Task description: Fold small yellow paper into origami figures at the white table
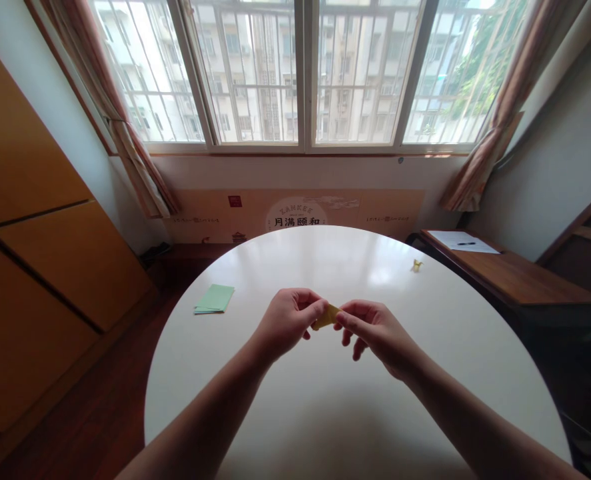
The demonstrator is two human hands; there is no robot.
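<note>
A small piece of folded yellow paper is held above the middle of the round white table. My left hand pinches its left side between thumb and fingers. At the paper's right edge, the thumb and index finger of my right hand are closed on it, while the lower fingers hang loosely curled. Parts of the paper are hidden behind my fingers, so its full folded shape cannot be made out.
Several sheets of light green paper lie stacked at the table's left. A small yellow folded figure stands near the far right edge of the white table. Beyond it, a brown wooden surface bears white paper and a dark pen.
</note>
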